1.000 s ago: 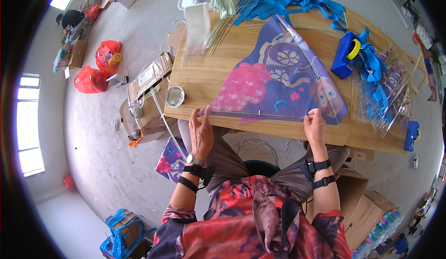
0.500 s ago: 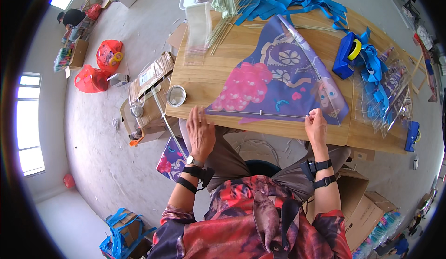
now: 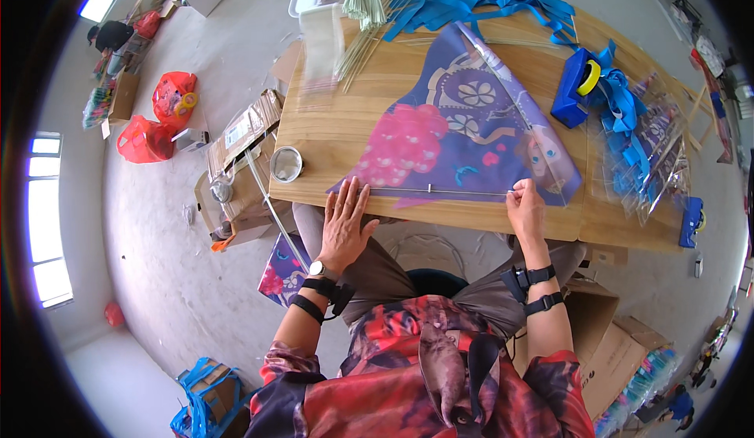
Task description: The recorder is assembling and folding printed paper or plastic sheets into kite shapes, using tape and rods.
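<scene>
A purple kite [image 3: 487, 155] with a pink and white print lies spread on the wooden table, with part of its right side folded over. Along its near edge runs a thin pale rod [image 3: 463, 193], with a small white piece about midway. My left hand [image 3: 344, 230] rests flat with fingers apart on the kite's near left corner, over that end of the rod. At the rod's right end, my right hand [image 3: 528, 212] is closed in a pinch on the rod; its very tip is hidden by the fingers.
Blue ribbon strips [image 3: 487, 6] and bundled thin sticks [image 3: 363, 2] lie at the table's far side. A blue tape dispenser [image 3: 571, 92] stands right of the kite, near clear plastic packages [image 3: 648, 155]. A round tin [image 3: 286, 164] sits at the left edge.
My left hand has moved a little right and come down flat on the kite's left corner. My right hand keeps its pinch at the rod's end. The whole view has shifted slightly.
</scene>
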Action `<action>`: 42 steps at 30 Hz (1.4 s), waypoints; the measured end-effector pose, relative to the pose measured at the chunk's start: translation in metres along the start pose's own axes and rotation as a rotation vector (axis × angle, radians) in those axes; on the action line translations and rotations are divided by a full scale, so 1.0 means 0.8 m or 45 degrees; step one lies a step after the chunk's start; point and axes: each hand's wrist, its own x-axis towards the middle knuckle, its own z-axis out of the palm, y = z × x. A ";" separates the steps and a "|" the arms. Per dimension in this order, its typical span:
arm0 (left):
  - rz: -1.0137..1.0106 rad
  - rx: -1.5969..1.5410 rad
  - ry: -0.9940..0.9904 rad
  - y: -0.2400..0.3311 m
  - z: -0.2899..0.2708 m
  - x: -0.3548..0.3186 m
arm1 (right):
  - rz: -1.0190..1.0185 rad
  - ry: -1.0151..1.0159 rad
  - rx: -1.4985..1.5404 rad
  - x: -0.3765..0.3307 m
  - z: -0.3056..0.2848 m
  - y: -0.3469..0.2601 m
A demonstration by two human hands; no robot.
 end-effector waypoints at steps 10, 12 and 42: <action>0.014 -0.019 0.038 -0.003 0.006 0.000 | -0.012 -0.022 0.060 0.000 -0.006 -0.004; 0.014 -0.015 0.037 -0.002 0.005 -0.001 | -0.012 -0.019 0.061 0.000 -0.006 -0.004; 0.012 0.028 0.049 -0.001 0.007 -0.003 | -0.240 0.119 0.006 -0.006 0.009 0.013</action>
